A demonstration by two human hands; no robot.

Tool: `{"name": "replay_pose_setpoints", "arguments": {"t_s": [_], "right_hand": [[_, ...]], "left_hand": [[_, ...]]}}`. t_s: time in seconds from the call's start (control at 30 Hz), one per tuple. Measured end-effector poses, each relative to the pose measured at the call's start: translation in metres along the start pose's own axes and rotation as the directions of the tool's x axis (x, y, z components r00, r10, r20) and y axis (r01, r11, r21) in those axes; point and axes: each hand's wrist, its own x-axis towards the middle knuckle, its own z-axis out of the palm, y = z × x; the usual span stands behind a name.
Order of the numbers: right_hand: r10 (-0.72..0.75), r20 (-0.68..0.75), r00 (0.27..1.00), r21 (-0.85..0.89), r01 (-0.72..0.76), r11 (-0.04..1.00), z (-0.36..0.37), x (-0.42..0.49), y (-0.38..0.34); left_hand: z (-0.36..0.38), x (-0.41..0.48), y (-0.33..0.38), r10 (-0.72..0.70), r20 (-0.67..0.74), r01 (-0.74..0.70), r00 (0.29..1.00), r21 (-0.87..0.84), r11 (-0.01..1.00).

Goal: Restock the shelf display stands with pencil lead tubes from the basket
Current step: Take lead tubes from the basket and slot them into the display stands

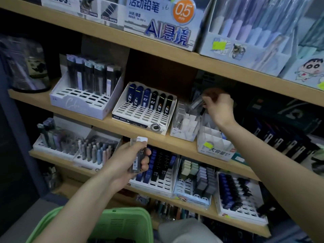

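While the left grip clasps lead tubes above the basket, the right grip pinches another tube higher up.

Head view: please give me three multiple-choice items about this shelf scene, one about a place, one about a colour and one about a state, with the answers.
1. Where is the right hand?
A. above the white divided stand
B. on the top shelf
C. on the floor

2. What colour is the basket?
A. red
B. green
C. grey

3. What does the left hand do?
A. hangs empty
B. lies flat on a shelf
C. grips lead tubes

Answers:
1 A, it pinches a clear tube over that stand.
2 B, its rim is bright green.
3 C, its fingers curl round the tubes.
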Motion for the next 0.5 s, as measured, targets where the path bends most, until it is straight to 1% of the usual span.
{"name": "replay_pose_setpoints", "arguments": {"t_s": [0.07,0.23,0.4,0.5], "right_hand": [[-0.039,0.047,0.998,-0.07,0.042,0.997,0.006,0.006,0.0],[-0.023,0.249,0.968,-0.194,0.073,0.978,0.02,0.017,0.005],[0.03,0.314,0.949,-0.224,0.044,0.974,0.026,0.022,0.01],[0.022,0.34,0.94,-0.18,0.042,0.983,0.027,0.019,0.011]], "left_hand": [[0.002,-0.001,0.0,-0.004,-0.006,0.004,1.0,0.03,1.0],[0.007,-0.004,0.004,-0.001,-0.017,0.002,1.0,0.053,0.999],[0.014,-0.004,0.006,0.001,-0.035,0.001,0.999,0.049,0.999],[0.017,-0.003,0.005,-0.002,-0.019,0.003,1.0,0.052,0.999]]}}
